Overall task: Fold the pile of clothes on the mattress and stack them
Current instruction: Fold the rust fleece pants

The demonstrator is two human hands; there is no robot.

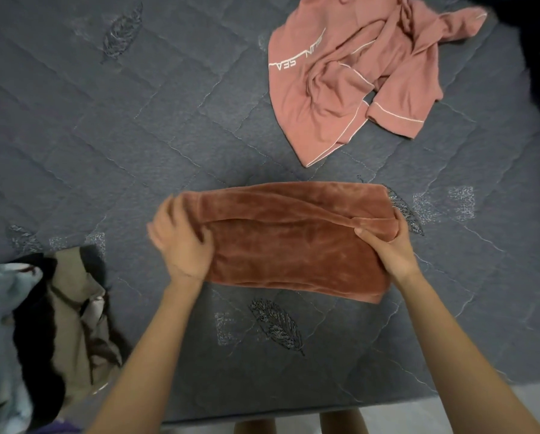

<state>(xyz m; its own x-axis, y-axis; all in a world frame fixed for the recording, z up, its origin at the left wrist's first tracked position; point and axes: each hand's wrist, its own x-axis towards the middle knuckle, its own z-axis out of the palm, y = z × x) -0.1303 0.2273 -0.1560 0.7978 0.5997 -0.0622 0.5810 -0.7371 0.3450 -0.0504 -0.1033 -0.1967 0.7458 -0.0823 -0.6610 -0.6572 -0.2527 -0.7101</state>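
Head view shows your fingers point(365, 232) closed on cloth at both ends. Your right hand point(390, 249) pinches the right end of the rust-brown velvety garment point(293, 245), with the thumb laid on top by the fold and the other fingers tucked beneath, out of sight. Your left hand point(181, 245) is blurred, yet its fingers curl over the left end of the same garment and its thumb presses into the top face. Between your hands the garment lies as a long folded band, running left to right. It rests flat on the mattress point(121, 145) near the front edge, and one lengthwise fold line crosses its upper part. Both your bare forearms reach in from the bottom of the picture. The mattress is dark grey, quilted in diagonal lines and stitched with leaf motifs. Further back and to the right, well apart from the band, a pink garment point(334, 98) with white piping and white lettering lies crumpled and unfolded. At the near left, just beside your left forearm, sits a heap of clothes point(58, 321) in black, beige and pale blue. Below the mattress's front edge a strip of pale floor point(450, 411) shows.
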